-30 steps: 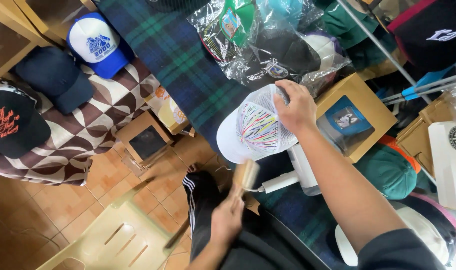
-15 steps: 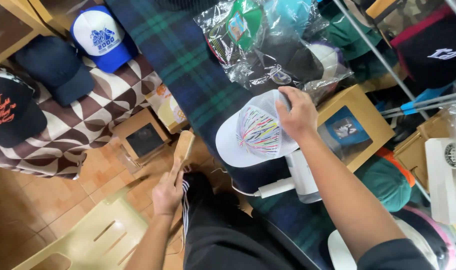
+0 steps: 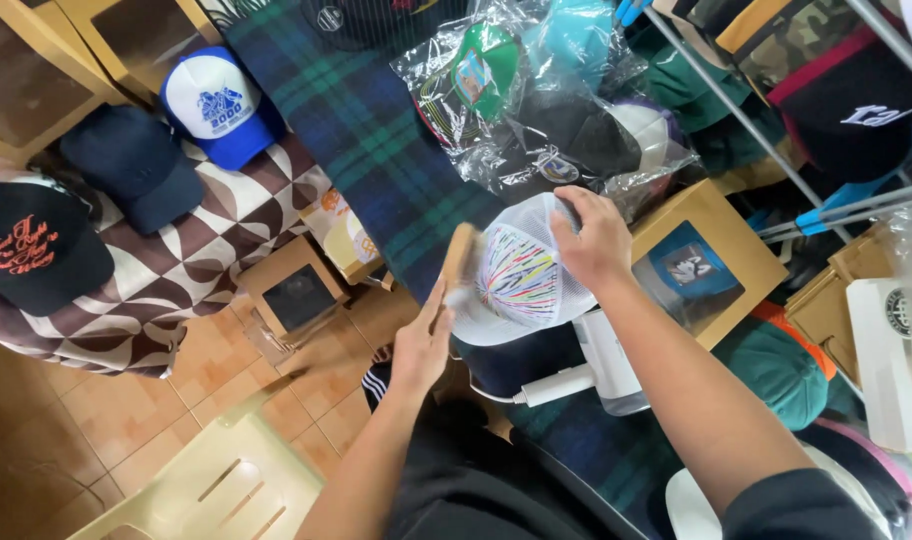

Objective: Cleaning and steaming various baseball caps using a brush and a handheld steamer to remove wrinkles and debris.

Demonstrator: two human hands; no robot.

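The left hand closes its grip around the handle of a wooden brush, whose head lies against the brim edge of a white cap, while the right hand curls its grip over the cap's mesh crown and holds it steady, fingers spread across the top. The cap, with thin coloured lines fanning over its front panel, sits propped on a white appliance above a dark plaid cloth that covers the bench. Brushing goes best, I judge, with short, light strokes running away from the holding hand, the brush kept flat so the bristles meet the fabric evenly, and the right hand pressing just enough to stop the cap from turning. Just behind the cap lie several caps sealed in clear plastic bags, and a cardboard box with a window stands to the right. Farther left, on a brown patterned cloth, rest a blue-and-white cap, a navy cap and a black cap with orange lettering. A pale plastic stool stands on the tiled floor below.
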